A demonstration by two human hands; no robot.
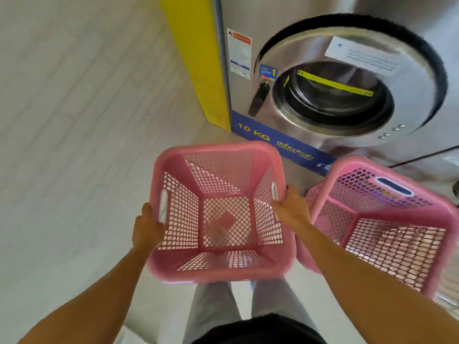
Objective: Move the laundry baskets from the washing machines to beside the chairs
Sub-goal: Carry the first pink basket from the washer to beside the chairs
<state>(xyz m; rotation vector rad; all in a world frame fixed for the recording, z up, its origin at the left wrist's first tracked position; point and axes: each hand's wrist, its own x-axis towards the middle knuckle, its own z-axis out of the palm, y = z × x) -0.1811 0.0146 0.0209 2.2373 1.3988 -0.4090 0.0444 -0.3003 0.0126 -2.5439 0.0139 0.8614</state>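
The head camera looks down on a square pink plastic laundry basket with latticed walls, held out in front of the person above the pale tiled floor. The left hand grips its left rim beside the slot handle, fingers curled tight over the edge. The right hand clasps the right rim, its fingers wrapped over the lip near the other slot handle. The basket is empty; through its mesh bottom the floor shows. Below it the person's grey trouser legs are visible.

Just to the right, touching or nearly touching the held basket's rim, is a second pink latticed plastic basket, tilted, with an oval handle cut-out in its far wall. It is empty as well and no hand is on it.

Beyond both baskets stands a stainless-steel front-loading washing machine with its round door facing the camera and a blue band marked "10 KG" along its base. A yellow upright panel adjoins the machine's left side.
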